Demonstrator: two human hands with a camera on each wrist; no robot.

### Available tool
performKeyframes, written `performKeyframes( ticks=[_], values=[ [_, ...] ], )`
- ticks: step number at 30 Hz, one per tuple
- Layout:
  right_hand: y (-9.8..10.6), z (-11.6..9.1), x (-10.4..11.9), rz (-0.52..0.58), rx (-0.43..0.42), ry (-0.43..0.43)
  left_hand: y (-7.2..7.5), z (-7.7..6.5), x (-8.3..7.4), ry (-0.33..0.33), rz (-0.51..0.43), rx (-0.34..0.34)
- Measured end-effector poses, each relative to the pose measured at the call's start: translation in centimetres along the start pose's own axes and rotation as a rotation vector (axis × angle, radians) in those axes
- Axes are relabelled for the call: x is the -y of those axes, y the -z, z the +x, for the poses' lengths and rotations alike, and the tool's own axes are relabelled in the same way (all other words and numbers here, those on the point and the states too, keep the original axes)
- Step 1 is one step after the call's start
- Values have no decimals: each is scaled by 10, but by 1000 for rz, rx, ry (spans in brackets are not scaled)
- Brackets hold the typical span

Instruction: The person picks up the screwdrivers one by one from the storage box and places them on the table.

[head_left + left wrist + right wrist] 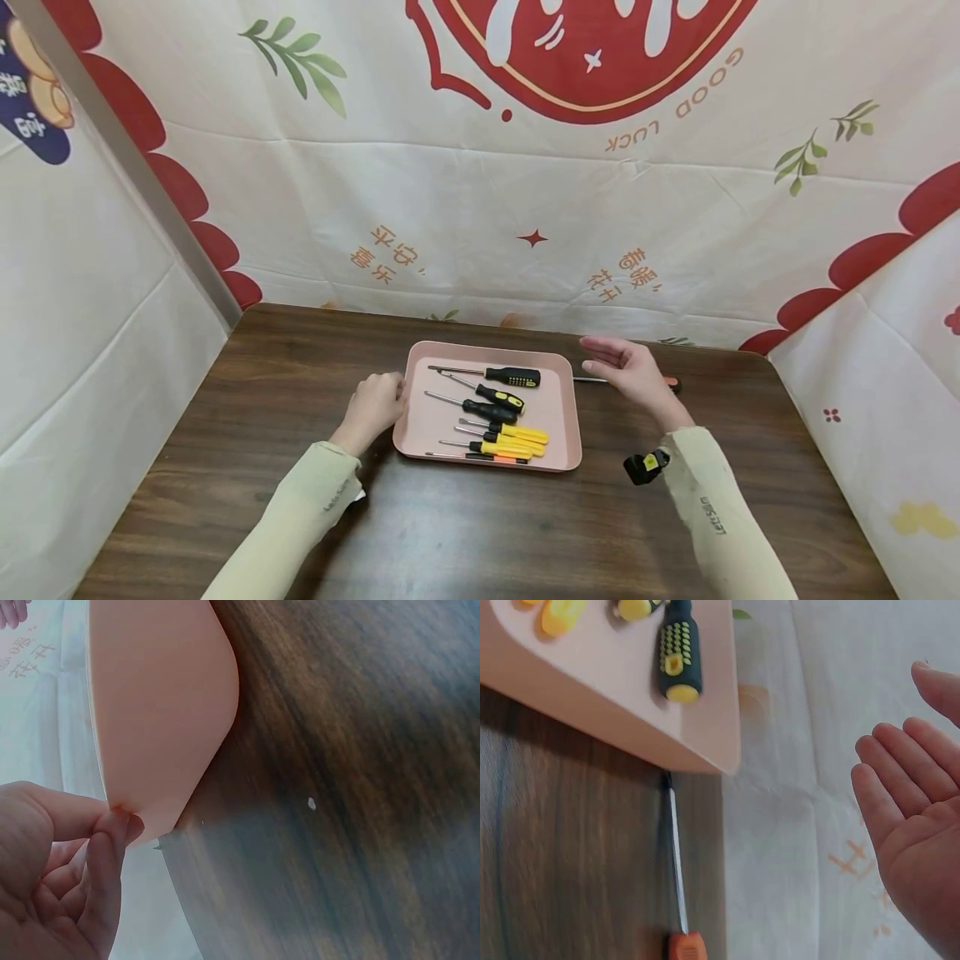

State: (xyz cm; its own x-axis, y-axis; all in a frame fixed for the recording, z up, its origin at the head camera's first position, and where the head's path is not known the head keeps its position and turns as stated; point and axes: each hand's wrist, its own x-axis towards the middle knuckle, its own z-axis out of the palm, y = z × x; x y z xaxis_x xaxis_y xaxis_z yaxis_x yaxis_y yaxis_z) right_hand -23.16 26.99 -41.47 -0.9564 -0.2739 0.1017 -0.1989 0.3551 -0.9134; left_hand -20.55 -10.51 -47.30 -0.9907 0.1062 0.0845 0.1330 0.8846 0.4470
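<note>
1. Loose driver [679,877]: lay on the table [465,542], just beyond the right wall of the tray [558,400], near its far right corner. Its long axis ran roughly left to right; the shaft pointed at the tray and the orange handle pointed away from it.
2. Right hand [632,377]: was the nearer of the two. It hovered over the loose driver's middle in the head view, fingers extended, thumb apart, gripping nothing. The right wrist view showed a gap between hand and tool.
3. Left hand [377,410]: pinched the tray's left rim between thumb and finger, across the tray from the loose driver.
4. Obstruction: the tray's right wall stood between the loose driver and the tray floor. Whether the tip touched that wall or sat under it could not be told.
5. Tray contents: three black drivers [491,412] lay farthest back, three yellow drivers [527,433] nearer the person, and one slim driver [498,458] along the near edge. Handles faced right.
6. Surroundings: a printed cloth [480,183] hung behind the table.
</note>
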Motion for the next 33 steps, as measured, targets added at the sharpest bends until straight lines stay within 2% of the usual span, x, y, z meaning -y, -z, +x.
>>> performKeyframes(
  ticks=[7,13,22,33],
  values=[
    [-22,11,-6,-38,76,-38,0,1,1,-13,23,15],
    [-38,19,-11,-67,108,-61,0,2,-1,-22,54,17],
    [-48,30,-24,-63,143,-63,2,1,-4,-6,72,13],
    [-57,36,-30,-275,240,-91,1,1,-2,-26,64,-2]
  ],
)
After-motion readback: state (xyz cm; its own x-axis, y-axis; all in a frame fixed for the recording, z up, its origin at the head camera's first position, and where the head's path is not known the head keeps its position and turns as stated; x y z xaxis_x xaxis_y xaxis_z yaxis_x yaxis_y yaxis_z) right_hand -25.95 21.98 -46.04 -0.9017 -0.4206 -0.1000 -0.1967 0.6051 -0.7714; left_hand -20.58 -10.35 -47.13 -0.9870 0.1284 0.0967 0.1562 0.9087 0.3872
